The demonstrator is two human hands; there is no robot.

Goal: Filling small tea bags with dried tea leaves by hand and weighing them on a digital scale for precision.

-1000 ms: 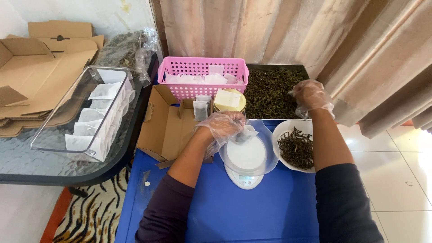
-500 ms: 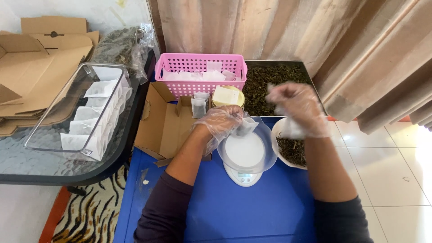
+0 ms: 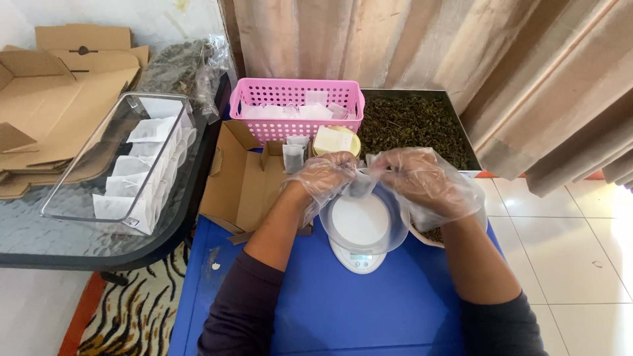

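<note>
A small tea bag [image 3: 361,182] is held open above the scale [image 3: 359,227] by the gloved left hand [image 3: 324,177]; the right hand [image 3: 417,179] is pinched at its mouth. Filled bags are lined in the clear tray [image 3: 142,165]. Loose tea remains in the metal tray [image 3: 412,123]; filling is judged midway.

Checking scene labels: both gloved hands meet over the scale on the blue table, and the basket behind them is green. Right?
Not quite. The basket is pink, not green, as the head view shows. The rest holds: the left hand and right hand, both in clear gloves, meet over the scale on the blue table.
</note>
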